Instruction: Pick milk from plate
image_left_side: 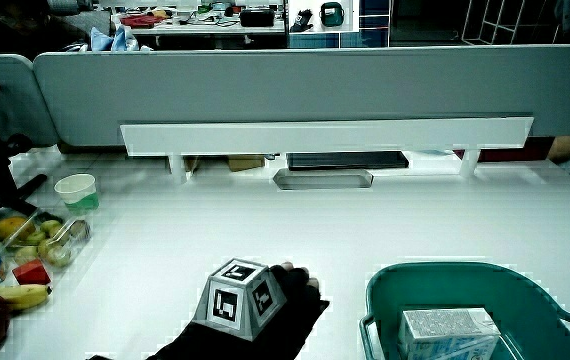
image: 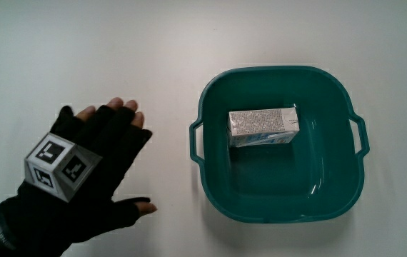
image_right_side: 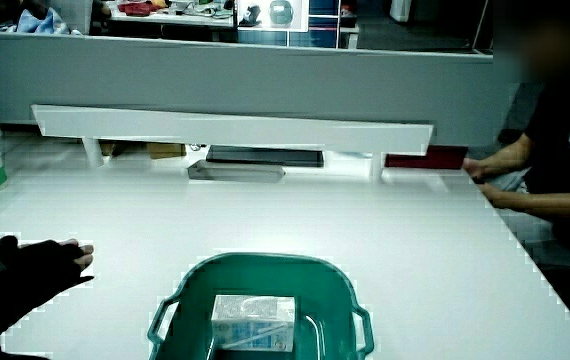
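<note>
A small milk carton point(image: 262, 126) lies on its side inside a teal plastic basin point(image: 218, 175) with two handles. In both side views the milk carton point(image_left_side: 447, 334) point(image_right_side: 253, 322) shows within the basin point(image_left_side: 383, 290) point(image_right_side: 190, 280). The hand point(image: 93, 168), in a black glove with a patterned cube on its back, rests flat on the white table beside the basin, fingers spread and holding nothing. The hand point(image_left_side: 265, 300) point(image_right_side: 40, 262) is apart from the basin, not touching it.
At the table's edge beside the hand, a side view shows a paper cup point(image_left_side: 77, 191), fruit point(image_left_side: 25, 232) and small packets. A low grey partition point(image_left_side: 285, 95) with a white shelf point(image_left_side: 325, 135) closes off the table.
</note>
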`<action>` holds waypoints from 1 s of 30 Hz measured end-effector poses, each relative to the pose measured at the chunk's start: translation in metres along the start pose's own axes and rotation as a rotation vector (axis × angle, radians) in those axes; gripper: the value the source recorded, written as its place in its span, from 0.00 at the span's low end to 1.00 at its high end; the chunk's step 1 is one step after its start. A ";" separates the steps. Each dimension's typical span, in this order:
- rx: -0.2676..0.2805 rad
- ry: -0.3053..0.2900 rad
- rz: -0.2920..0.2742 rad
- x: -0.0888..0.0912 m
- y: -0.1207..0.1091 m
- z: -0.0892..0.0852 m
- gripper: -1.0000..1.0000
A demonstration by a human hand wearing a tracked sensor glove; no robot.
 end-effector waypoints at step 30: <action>-0.118 -0.285 -0.133 0.050 0.112 -0.033 0.50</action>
